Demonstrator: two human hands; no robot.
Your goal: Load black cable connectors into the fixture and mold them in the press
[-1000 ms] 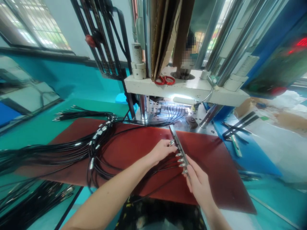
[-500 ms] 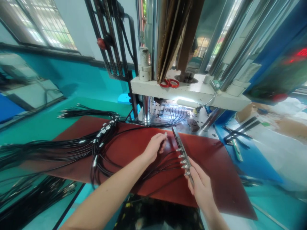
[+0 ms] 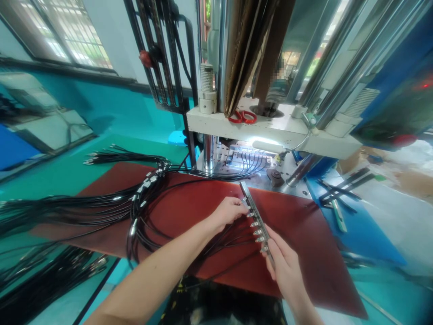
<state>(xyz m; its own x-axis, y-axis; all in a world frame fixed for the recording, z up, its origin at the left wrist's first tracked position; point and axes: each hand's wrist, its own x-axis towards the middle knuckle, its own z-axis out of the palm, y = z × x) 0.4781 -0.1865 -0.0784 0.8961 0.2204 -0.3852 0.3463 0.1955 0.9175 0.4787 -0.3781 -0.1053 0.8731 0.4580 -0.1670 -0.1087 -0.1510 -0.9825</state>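
Observation:
My right hand (image 3: pixel 284 259) is wrapped round the lower end of a long metal bar (image 3: pixel 253 205), which tilts up and away to the left. Several silver cable connectors (image 3: pixel 258 233) sit in a row along the bar's left edge, with thin black cables (image 3: pixel 233 239) trailing from them to the left. Near the upper part of the bar, my left hand (image 3: pixel 232 211) pinches a small silver cable connector (image 3: pixel 244 201) against the bar's edge. Its fingers partly cover this connector. Beneath both hands lies a reddish-brown mat (image 3: pixel 304 253).
A coiled bundle of black cables (image 3: pixel 135 203) lies on the mat's left side. Beyond the mat stands a press with a white plate (image 3: pixel 270 128), carrying red-handled scissors (image 3: pixel 242 117). Under it, cables run into a lit metal mould (image 3: pixel 248 157). Tools (image 3: pixel 338 212) lie at right.
My left hand has moved right and slightly down, bringing the connector from beside the bar to its edge. My right hand keeps the bar in nearly the same place.

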